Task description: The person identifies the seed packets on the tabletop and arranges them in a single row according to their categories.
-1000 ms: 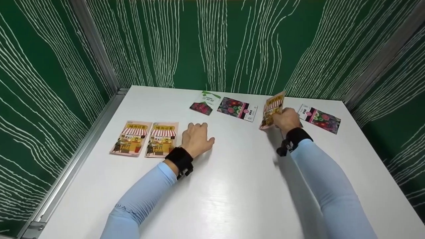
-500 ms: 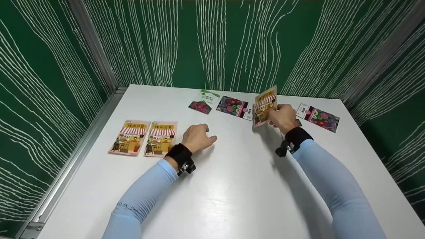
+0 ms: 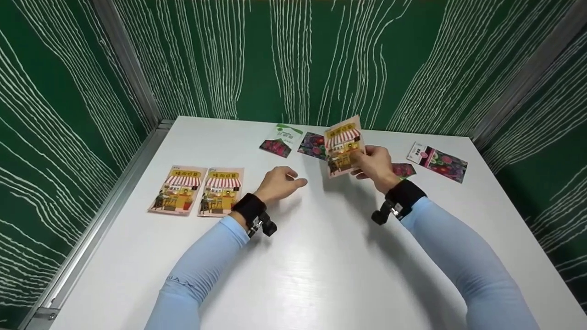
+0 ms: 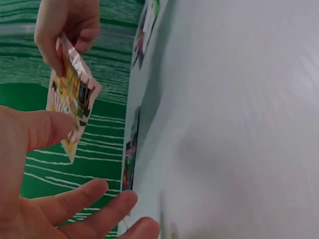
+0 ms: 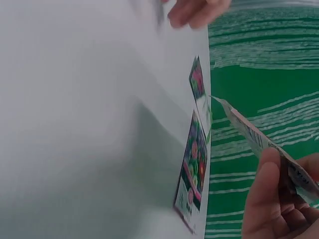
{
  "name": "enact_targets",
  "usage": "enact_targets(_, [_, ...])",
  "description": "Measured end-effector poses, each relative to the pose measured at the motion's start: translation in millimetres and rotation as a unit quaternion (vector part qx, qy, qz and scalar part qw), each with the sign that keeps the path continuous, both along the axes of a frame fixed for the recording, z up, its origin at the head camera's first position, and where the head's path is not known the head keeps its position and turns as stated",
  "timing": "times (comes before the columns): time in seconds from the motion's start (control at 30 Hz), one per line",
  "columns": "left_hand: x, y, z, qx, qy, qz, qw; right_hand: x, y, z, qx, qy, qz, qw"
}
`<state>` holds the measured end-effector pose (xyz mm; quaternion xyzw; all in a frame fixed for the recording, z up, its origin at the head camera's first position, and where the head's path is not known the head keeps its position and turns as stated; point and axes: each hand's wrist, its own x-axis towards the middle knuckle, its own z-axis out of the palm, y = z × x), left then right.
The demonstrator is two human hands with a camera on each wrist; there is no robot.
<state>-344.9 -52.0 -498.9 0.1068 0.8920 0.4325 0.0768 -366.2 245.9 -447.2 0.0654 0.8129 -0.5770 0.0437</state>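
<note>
My right hand (image 3: pixel 377 168) pinches a pink and yellow packet (image 3: pixel 343 145) with a striped-awning shop picture, held up off the table. In the right wrist view this packet (image 5: pixel 259 139) is seen nearly edge-on between thumb and fingers. My left hand (image 3: pixel 278 184) hovers over the table with nothing in it, fingers spread and loosely bent in the left wrist view. Two matching packets lie side by side left of it: an outer packet (image 3: pixel 178 190) and an inner packet (image 3: pixel 222 190), whose lower right corner lies close to the left wrist strap.
Along the back of the white table (image 3: pixel 293 275) lie a white and green packet (image 3: pixel 280 140), a dark floral packet (image 3: pixel 312 145) partly hidden by the held one, a packet (image 3: pixel 403 170) partly behind my right hand, and another floral packet (image 3: pixel 440 161). Green walls (image 3: pixel 261 59) enclose the table.
The right hand has moved left with the packet and turned its front toward me, uncovering more of the packet behind the hand. The left hand has shifted slightly right.
</note>
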Motion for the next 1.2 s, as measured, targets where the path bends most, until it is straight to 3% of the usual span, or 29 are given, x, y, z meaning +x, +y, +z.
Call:
enact_targets(0.03, [3.9,1,6.0,0.026,-0.022,-0.001,0.9994,1.9,-3,-0.4,-0.006,-0.001,0.007,1.0])
enact_targets(0.13, [6.0,2,9.6,0.115,-0.065,0.007,0.9912,7.2,-12,-2.3,-0.015,0.0,0.031,0.999])
enact_targets(0.3, [4.7,6,13.1,0.251,-0.137,0.04,0.9574,16.0,-29,-8.3,-0.044,0.018,0.067,0.997])
enact_targets(0.4, [1.4,8,14.5,0.303,-0.17,0.058,0.9359,21.0,-39,-13.3,-0.059,0.023,0.08,0.995])
enact_targets(0.47, [1.1,8,16.4,0.316,-0.178,0.064,0.93,24.2,-45,-16.3,-0.057,0.017,0.094,0.994])
enact_targets(0.53, [1.2,7,17.4,0.31,-0.168,0.067,0.9334,26.3,-51,-19.0,-0.042,0.001,0.109,0.993])
enact_targets(0.67, [4.0,1,20.0,0.257,-0.13,0.066,0.9554,28.6,-57,-22.9,-0.001,-0.031,0.143,0.989])
enact_targets(0.77, [6.0,-6,22.8,0.229,-0.115,0.063,0.9646,28.9,-57,-24.4,0.007,-0.039,0.156,0.987])
enact_targets(1.0, [7.8,-32,24.3,0.198,-0.11,0.054,0.9725,26.2,-48,-25.1,0.01,-0.049,0.169,0.984])
enact_targets(1.2, [7.0,-64,18.4,0.107,-0.086,0.068,0.9882,25.5,-40,-24.5,0.047,-0.052,0.165,0.984])
